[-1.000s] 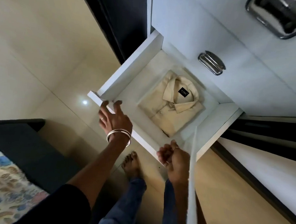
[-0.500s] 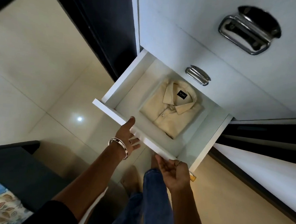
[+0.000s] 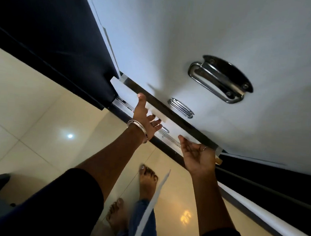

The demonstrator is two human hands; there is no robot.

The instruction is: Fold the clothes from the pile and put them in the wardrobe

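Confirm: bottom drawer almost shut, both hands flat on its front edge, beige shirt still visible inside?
Not quite. The head view shows the drawer almost shut with the left hand and right hand on its front edge, but no shirt shows: the drawers above cover the inside.

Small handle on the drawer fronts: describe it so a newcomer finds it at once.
Start from the white wardrobe front that fills the upper right of the view. Its largest fitting is a big chrome handle on a dark oval plate. The small handle sits below and left of that, just above the left hand; it is flatter, ribbed, and has no dark plate.
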